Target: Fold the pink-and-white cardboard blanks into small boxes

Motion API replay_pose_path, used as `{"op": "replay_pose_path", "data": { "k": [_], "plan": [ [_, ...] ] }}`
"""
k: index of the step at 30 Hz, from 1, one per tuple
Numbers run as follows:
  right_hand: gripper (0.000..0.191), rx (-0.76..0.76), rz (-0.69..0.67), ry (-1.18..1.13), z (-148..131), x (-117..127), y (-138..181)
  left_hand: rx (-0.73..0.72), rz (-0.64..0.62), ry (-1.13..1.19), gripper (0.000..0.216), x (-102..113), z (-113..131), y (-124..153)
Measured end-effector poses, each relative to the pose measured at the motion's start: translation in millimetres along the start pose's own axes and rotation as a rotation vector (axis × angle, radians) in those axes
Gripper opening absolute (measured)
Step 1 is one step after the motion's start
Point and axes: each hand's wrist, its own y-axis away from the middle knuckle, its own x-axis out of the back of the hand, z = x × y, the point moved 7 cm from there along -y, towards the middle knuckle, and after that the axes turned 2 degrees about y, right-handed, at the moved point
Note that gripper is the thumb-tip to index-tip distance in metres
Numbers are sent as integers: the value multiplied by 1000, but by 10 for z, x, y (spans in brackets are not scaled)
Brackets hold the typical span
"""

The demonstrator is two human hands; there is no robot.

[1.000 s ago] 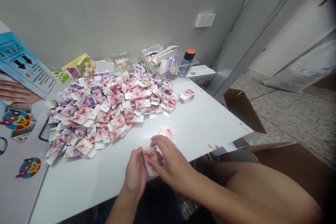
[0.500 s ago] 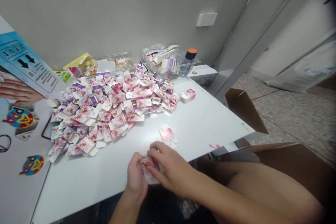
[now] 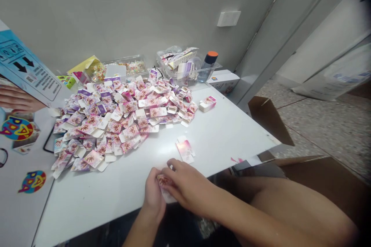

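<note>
While gripping the printed carton (image 3: 167, 195) between curled left hand (image 3: 154, 193) and half-closed right hand (image 3: 185, 185), equally near, holds its long axis slanting steeply down rightward at lower centre of the frame.

1 small pink-and-white printed carton (image 3: 165, 194), partly hidden
Slanted at the lower centre of the frame, reddish-brown print uppermost, paler end below.

The right fingers (image 3: 171, 173) hide part of the little printed box (image 3: 167, 196), the left edge cuts off the blue flap (image 3: 21, 60), and the white bag's (image 3: 327, 87) words look blurry
</note>
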Motion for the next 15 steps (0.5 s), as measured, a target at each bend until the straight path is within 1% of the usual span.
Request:
{"op": "replay_pose_path", "data": {
  "k": [9, 15],
  "plan": [
    [21, -30, -63, -56, 5, -37, -19, 14, -32, 45, 11, 5, 7, -19],
    [25, -33, -99, -83, 0, -83, -16, 40, -10, 47, 14, 63, -2, -48]
  ]
}}
